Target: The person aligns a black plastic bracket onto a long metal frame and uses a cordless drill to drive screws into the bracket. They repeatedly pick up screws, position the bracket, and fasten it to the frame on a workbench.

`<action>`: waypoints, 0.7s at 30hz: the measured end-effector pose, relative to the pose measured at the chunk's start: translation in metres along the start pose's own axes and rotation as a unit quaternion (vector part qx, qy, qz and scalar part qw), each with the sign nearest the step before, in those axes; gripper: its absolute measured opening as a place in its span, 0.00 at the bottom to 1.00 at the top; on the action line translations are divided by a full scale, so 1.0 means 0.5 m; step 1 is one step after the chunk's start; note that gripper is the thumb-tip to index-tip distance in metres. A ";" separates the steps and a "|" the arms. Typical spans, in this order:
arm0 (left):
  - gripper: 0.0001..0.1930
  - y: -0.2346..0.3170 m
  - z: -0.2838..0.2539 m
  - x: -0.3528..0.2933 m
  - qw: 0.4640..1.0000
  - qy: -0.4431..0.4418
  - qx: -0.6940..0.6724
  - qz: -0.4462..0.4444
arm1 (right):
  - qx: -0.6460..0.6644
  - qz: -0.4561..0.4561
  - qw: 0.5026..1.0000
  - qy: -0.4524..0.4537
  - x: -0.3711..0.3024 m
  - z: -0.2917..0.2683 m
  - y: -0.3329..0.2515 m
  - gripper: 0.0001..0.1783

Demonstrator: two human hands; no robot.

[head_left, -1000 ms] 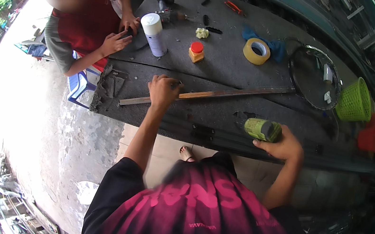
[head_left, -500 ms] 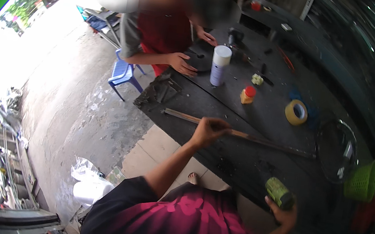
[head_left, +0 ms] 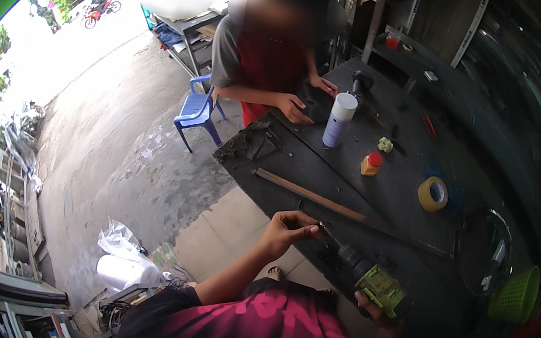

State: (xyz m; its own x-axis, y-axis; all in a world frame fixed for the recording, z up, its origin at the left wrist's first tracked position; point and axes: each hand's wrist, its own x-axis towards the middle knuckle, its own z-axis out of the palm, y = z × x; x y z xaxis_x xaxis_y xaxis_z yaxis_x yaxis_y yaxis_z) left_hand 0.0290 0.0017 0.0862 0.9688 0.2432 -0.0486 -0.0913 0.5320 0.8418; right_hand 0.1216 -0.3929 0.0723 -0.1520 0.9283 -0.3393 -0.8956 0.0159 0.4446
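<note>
My right hand (head_left: 370, 309) grips a green and black power drill (head_left: 378, 287) just above the near edge of a dark worktable (head_left: 325, 177); the drill hides most of that hand. My left hand (head_left: 288, 229) pinches the bit at the drill's tip (head_left: 325, 230) with its fingertips. A long wooden strip (head_left: 321, 200) lies on the table just beyond both hands, untouched.
Another person stands at the table's far left corner, with a hand (head_left: 293, 107) resting by a white spray can (head_left: 340, 119). Further right sit a yellow bottle with a red cap (head_left: 371, 164), a tape roll (head_left: 433, 194) and a green basket (head_left: 514, 294). A blue plastic chair (head_left: 196, 110) stands on the concrete.
My left hand has left the wooden strip and come to the drill's tip. My right hand has brought the drill toward it. The view has swung left.
</note>
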 end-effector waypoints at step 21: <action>0.04 -0.001 -0.110 -0.045 0.982 -0.119 -0.015 -0.148 | -0.552 -0.266 0.738 0.283 0.024 0.186 0.145 0.18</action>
State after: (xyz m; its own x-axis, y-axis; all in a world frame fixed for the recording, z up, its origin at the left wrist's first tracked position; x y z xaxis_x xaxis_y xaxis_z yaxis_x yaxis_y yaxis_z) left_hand -0.0057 0.0407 0.0575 0.9800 -0.1208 -0.1580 0.1988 0.5752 0.7935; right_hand 0.0938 -0.3462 0.1776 0.4733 0.5913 -0.6530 -0.6389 -0.2800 -0.7165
